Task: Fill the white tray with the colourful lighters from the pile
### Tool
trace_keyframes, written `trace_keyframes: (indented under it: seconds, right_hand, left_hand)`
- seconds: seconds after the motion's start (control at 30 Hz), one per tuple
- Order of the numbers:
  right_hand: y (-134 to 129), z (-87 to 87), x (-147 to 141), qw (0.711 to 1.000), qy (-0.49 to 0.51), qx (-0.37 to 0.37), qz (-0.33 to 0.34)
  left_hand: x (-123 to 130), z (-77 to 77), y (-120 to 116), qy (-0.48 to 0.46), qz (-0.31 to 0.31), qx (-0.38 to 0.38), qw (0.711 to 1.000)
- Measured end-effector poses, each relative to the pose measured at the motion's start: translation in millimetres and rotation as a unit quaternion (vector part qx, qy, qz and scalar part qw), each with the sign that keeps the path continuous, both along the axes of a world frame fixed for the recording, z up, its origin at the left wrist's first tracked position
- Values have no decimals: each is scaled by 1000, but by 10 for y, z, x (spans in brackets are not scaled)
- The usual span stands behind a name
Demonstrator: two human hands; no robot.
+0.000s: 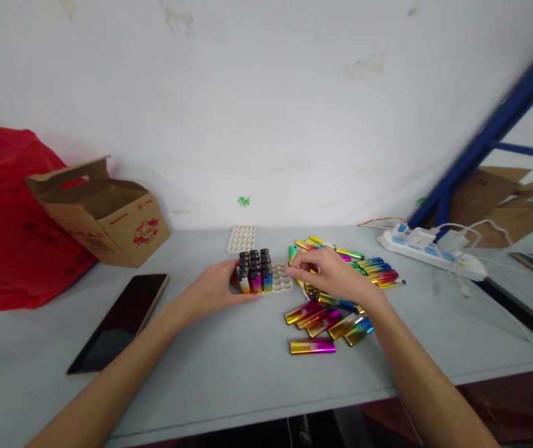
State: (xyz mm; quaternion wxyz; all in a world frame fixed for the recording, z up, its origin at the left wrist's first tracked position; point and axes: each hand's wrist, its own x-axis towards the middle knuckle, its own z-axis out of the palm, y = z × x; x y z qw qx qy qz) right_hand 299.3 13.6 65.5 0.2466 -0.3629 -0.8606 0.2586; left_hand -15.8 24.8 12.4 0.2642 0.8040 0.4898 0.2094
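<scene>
My left hand [215, 286] grips the left end of a pale moulded tray [284, 283], thumb along its near side and fingers partly hidden behind. Several lighters [256, 283] with black tops and shiny coloured bodies stand upright in rows in the tray's left part, while empty round cups show in its right part. Just right of the tray, my right hand [327, 270] is closed above a loose pile of metallic-coloured lighters [325, 320]. Its thumb and fingers come together, and whatever may be between them cannot be made out. One purple-and-gold lighter [312, 346] lies apart, nearest the table's front.
A second pale tray [241, 239] lies near the wall. At left are a dark-screened tablet [119, 320], an open cardboard box [126, 221] and a red bag [18, 218]. A white power strip [434, 252] with plugs and cables lies at right, near a blue metal frame [481, 134].
</scene>
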Motion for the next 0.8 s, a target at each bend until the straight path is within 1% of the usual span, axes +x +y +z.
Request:
trace_keyframes:
  seconds: [0.07,0.17,0.27,0.3,0.33,0.37,0.43,0.47,0.57,0.63,0.73,0.8]
  right_hand:
    - [-30,95,32,1000,5,-25,18]
    - [-156,200,98,1000,-23,6,19]
    - [-481,197,166,998,-60,33,10]
    - [-628,163,182,997,-74,27,4]
    - [-781,110,195,996,-83,30,-17]
    - [-927,41,206,995,-92,41,-28]
    - [-1159,-132,228,993,-99,58,-30]
    - [-1233,-225,241,993,-100,60,-30]
    - [-1294,-456,270,992,-92,77,-43]
    - [-1264,-531,272,990,-85,101,-50]
    - [-1219,-526,252,988,-70,119,-65]
    - [-1195,-477,242,990,-43,106,-81]
  left_hand:
    - [-19,16,6,28,2,0,1000]
    - [-57,39,15,55,-1,-4,998]
    - [-81,58,27,53,-6,-10,999]
    - [-84,66,30,51,-6,-12,999]
    - [-86,75,33,49,-6,-13,999]
    - [-89,84,35,48,-6,-15,999]
    - [-99,101,36,53,-4,-27,998]
    - [-108,107,37,56,-2,-39,998]
    - [-143,113,43,50,-1,-73,996]
    - [-164,108,51,37,-9,-72,997]
    - [-180,108,57,24,-18,-70,997]
    - [-184,115,52,20,-25,-80,996]
